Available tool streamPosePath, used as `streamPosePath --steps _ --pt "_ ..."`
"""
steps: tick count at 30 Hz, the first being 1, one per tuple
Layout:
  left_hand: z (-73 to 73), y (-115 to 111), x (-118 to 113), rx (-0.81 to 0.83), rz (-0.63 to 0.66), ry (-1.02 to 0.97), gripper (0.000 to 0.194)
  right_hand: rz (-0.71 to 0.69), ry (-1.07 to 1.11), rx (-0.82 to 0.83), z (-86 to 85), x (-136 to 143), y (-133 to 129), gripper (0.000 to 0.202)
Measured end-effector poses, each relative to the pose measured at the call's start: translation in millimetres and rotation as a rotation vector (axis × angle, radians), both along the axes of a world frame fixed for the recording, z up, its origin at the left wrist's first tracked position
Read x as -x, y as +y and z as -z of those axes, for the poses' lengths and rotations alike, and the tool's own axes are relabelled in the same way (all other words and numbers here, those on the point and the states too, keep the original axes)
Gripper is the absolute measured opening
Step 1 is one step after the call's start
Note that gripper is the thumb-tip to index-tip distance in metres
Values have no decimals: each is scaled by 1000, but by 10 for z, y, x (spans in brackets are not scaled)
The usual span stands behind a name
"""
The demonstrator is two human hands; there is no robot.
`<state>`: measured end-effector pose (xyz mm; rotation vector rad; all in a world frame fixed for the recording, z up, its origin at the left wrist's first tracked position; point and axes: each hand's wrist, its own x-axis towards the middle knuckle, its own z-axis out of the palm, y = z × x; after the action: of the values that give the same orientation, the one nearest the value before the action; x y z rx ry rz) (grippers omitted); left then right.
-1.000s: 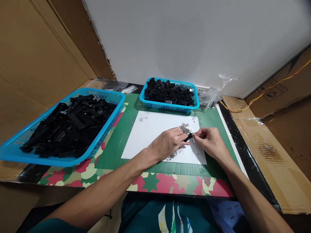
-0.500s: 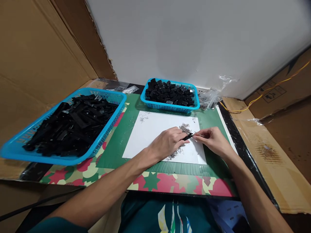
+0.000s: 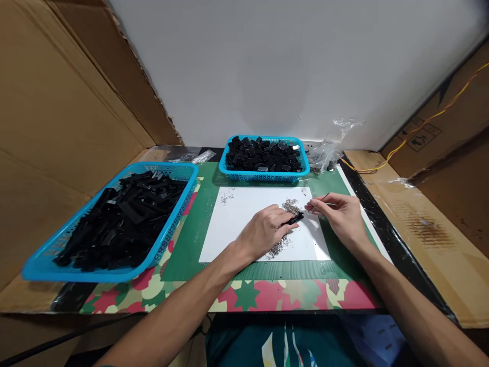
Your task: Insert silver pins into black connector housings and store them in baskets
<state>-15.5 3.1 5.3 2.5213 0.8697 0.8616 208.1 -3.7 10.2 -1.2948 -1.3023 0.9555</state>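
We look from the head, forward and down; the hands and paper [image 3: 229, 224] sit mid-view, the wall [image 3: 267, 66] beyond.

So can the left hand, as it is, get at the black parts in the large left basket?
Probably yes: nothing seems to stand between the left hand and the large blue basket, whose top is open. However, it grips a small black piece, which it would likely need to put down.

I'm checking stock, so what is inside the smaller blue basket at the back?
The smaller blue basket holds a heap of short black pieces, a few with shiny faces. The heap covers the basket's floor, so whatever lies underneath cannot be seen.
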Motion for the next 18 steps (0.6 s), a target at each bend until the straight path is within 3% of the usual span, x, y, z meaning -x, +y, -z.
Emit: streamPosePath --steps 6,18 --pt "18 26 -8 40 -32 -24 15 17 148 71 111 118 60 33" --pt "7 20 -26 68 -26 -38 14 14 -1 19 139 114 24 32"
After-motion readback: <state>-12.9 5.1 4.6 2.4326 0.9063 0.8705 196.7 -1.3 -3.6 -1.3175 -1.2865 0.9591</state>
